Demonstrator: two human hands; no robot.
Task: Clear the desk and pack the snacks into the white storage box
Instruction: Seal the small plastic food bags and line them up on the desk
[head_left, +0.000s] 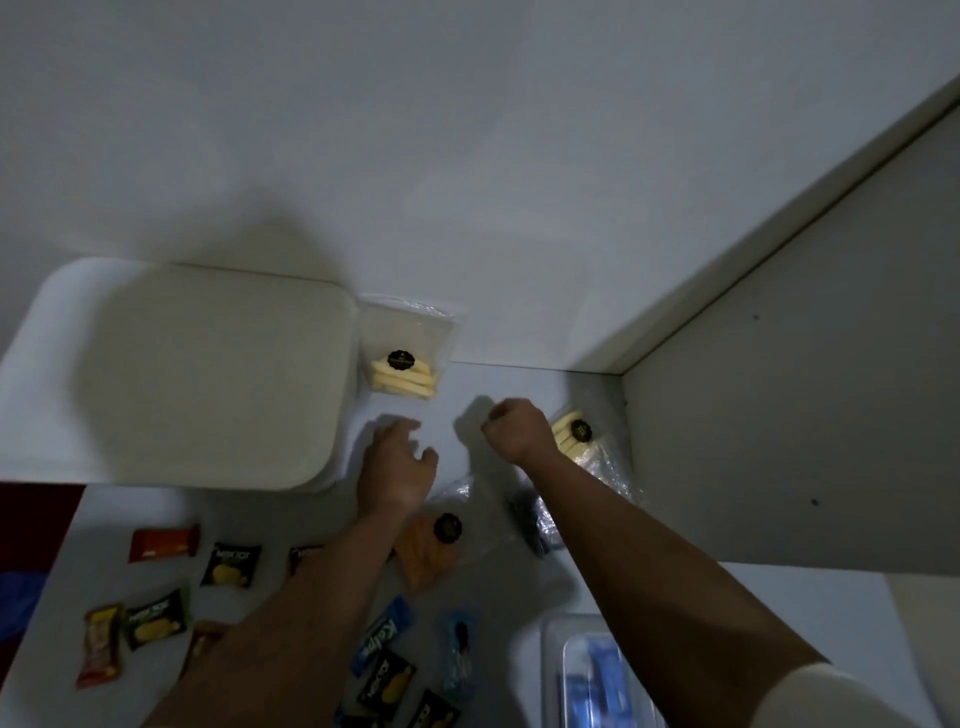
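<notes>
While both arms reach out over the white desk, neither hand has actually got anything in it. The left hand hangs loose with the fingers spread, right beside the near corner of the white storage box. The right hand is curled into a fist, and as far as I can see there's nothing inside it.

The box sits at the far left of the desk with its lid on. Touching its right side is a clear pack of pale biscuits with a dark round sticker, leaning up against the wall. A second clear pack of pale biscuits lies just right of the fist, near the side panel. A clear bag of orange snacks sits between the two forearms, partly under the left one.

Closer in, small wrapped snacks are scattered around: a red wrapper, a few black mango packets, a blue bar. Bottom right there's a clear tub with something blue inside, can't tell what. Lighting's pretty dim, so the labels are mostly unreadable.
</notes>
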